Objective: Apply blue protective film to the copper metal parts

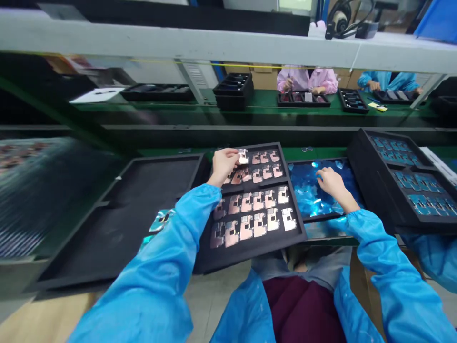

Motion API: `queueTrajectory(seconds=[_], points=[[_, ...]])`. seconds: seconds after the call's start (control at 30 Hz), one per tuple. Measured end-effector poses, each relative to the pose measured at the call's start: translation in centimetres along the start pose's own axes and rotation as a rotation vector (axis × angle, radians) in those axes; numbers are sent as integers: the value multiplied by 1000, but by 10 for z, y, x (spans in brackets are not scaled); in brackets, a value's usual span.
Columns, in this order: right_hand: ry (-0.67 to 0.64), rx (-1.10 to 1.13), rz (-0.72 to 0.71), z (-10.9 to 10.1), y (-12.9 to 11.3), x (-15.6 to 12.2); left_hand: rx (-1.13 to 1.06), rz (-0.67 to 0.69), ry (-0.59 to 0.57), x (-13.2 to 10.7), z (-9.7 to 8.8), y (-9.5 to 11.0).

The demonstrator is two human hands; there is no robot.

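Observation:
My left hand (224,164) is closed in a pinch on a small shiny circuit board (243,156) at the upper left of a black tray (250,247). Rows of similar copper-coloured boards (258,225) with cut-outs lie in the tray's two compartments. To the right, my right hand (331,183) hovers above a shallow black tray filled with loose pieces of shiny blue film (307,195). Its fingers are bent and slightly apart, with nothing visible between them. Both forearms wear blue sleeves.
On the left lies a wide black tray (124,205), with teal circuit boards (161,221) by my left sleeve. Stacked black trays of blue boards (421,178) stand at right. A white shelf beam (200,45) crosses above. Co-workers' hands (317,89) handle trays across the bench.

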State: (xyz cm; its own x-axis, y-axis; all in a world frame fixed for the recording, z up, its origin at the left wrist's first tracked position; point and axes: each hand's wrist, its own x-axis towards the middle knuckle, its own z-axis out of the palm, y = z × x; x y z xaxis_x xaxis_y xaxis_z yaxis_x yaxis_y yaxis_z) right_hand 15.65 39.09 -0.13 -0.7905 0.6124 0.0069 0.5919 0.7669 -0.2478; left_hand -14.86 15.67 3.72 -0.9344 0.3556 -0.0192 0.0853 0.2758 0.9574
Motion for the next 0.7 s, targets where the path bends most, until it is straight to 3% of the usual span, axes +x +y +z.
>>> queueTrajectory(seconds=[0.1,0.17,0.27,0.4,0.57,0.7], points=[[17,-30,50,-12,12,42,247,39,-65,22,11,-5],[12,-23,118,-18,21,78,470,158,-84,27,6,-7],[-8,8,248,-13,30,136,696,334,-66,19,-17,-6],[3,38,348,18,16,192,693,378,-106,-9,-58,-1],[32,64,409,40,-8,216,575,278,-112,-40,-89,10],[53,91,421,15,-13,206,504,239,-140,-61,-94,28]])
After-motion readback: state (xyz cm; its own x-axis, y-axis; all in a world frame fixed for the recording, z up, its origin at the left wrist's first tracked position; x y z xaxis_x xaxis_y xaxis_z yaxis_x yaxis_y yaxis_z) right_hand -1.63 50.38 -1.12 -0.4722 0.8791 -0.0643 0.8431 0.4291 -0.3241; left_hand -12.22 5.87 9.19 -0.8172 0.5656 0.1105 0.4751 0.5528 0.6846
